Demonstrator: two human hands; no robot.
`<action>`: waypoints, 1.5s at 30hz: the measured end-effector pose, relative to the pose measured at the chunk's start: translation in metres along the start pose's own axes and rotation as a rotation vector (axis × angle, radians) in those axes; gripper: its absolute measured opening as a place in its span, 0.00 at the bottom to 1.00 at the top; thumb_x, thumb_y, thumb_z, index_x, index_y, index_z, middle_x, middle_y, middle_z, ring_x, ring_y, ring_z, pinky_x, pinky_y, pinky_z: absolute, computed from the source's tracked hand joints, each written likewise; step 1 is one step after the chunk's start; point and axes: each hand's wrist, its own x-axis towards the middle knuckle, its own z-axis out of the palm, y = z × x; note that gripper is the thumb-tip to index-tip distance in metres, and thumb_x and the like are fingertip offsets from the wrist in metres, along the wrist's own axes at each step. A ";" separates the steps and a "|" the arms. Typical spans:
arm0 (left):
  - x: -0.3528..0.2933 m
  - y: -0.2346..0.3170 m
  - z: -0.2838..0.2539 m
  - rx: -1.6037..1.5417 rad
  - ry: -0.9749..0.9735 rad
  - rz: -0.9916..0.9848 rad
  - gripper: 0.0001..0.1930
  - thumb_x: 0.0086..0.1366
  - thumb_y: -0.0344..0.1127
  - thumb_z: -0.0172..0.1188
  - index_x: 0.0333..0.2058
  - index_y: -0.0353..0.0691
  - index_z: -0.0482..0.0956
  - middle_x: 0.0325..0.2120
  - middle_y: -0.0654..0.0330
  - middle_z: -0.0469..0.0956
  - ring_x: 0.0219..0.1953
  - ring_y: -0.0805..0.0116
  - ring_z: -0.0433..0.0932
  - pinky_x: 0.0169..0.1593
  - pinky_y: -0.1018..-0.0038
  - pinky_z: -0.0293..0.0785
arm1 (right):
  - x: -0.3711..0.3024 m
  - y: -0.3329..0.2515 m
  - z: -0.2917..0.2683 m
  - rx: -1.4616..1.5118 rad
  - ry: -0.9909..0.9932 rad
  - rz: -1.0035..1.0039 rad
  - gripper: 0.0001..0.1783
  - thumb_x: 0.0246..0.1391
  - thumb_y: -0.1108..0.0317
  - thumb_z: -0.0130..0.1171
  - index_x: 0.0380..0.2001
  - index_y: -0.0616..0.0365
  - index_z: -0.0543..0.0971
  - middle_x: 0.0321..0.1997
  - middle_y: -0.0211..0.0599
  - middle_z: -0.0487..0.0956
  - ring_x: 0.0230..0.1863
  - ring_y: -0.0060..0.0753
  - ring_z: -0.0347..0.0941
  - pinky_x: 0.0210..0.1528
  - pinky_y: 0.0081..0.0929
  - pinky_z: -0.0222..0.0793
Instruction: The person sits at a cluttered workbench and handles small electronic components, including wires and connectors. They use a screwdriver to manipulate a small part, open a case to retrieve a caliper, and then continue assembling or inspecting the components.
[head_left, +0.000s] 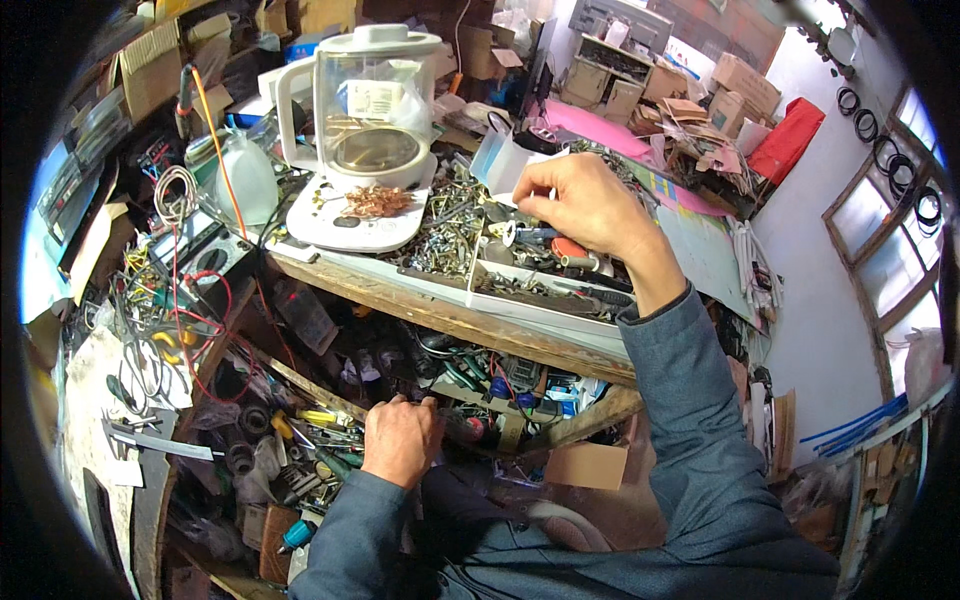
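Observation:
My right hand (pixel 592 212) hangs over a white compartment tray (pixel 545 300) on the bench. Its fingers are bent into a pinch, and I cannot make out what, if anything, they hold. Below it lie an orange-handled tool (pixel 570 248) and other hand tools. A white and blue paper piece (pixel 497 165) stands just left of the fingers. My left hand (pixel 402 440) is low in front of the bench, curled over the wooden edge of an open drawer (pixel 590 420); its fingertips are hidden. Many small screws and metal bits (pixel 450 228) fill the tray's left part.
Left of the tray, a glass kettle (pixel 370 110) stands on a white base (pixel 355 228) with a heap of copper-coloured bits (pixel 378 201). An orange-wired probe (pixel 218 140) leans near a translucent bottle (pixel 247 178). Tangled cables (pixel 150 330) lie left. Cardboard boxes (pixel 745 85) pile up behind.

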 end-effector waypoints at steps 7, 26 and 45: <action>0.000 0.000 0.000 -0.014 0.003 0.007 0.15 0.60 0.47 0.63 0.34 0.40 0.80 0.21 0.52 0.80 0.31 0.49 0.80 0.33 0.54 0.75 | -0.009 -0.010 0.000 -0.203 -0.188 0.051 0.13 0.44 0.62 0.69 0.35 0.52 0.85 0.36 0.45 0.85 0.42 0.46 0.82 0.46 0.41 0.76; 0.000 0.004 -0.009 0.004 0.014 0.024 0.09 0.59 0.39 0.61 0.29 0.39 0.79 0.19 0.52 0.80 0.29 0.51 0.81 0.33 0.57 0.76 | -0.006 -0.009 -0.001 -0.258 -0.175 0.107 0.08 0.47 0.69 0.59 0.30 0.56 0.86 0.35 0.47 0.85 0.40 0.51 0.82 0.47 0.45 0.77; 0.001 0.004 -0.007 0.001 0.012 0.028 0.09 0.63 0.38 0.58 0.29 0.38 0.79 0.19 0.52 0.80 0.29 0.51 0.81 0.33 0.57 0.75 | -0.008 -0.009 0.000 -0.154 -0.245 0.012 0.10 0.51 0.68 0.59 0.34 0.56 0.85 0.37 0.46 0.85 0.43 0.50 0.82 0.49 0.46 0.75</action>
